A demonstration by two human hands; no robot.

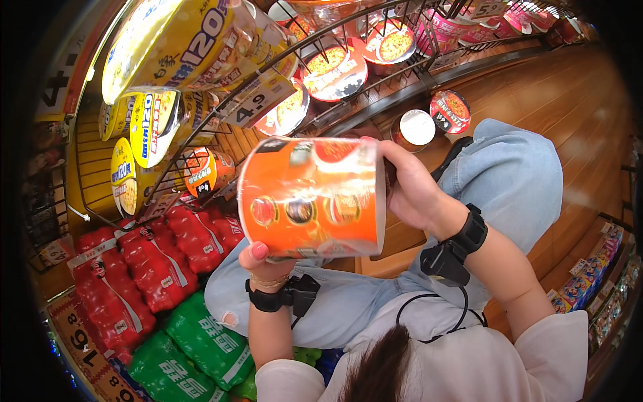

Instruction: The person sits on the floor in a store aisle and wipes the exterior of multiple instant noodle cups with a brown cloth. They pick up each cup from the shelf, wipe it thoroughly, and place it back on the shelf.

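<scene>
An orange instant noodle bucket (pixel 311 196) in clear film lies on its side between my hands, above my lap. Its printed wall faces up at me, with round food pictures on it. My left hand (pixel 266 264) holds it at the lower left; the thumb shows and most fingers are hidden behind the bucket. At the right end my right hand (pixel 414 188) grips it, with its fingertips hidden. Beyond that hand, a noodle cup with a white top (pixel 418 128) and a red noodle bucket (pixel 450 111) stand on the wooden floor.
A wire shelf rack (pixel 321 120) to the front left bears yellow noodle buckets (pixel 155 125) and red ones (pixel 335 73). Shrink-wrapped red bottle packs (pixel 155 271) and green packs (pixel 208 339) lie close on my left. A low shelf (pixel 577 261) of small boxes runs along the right.
</scene>
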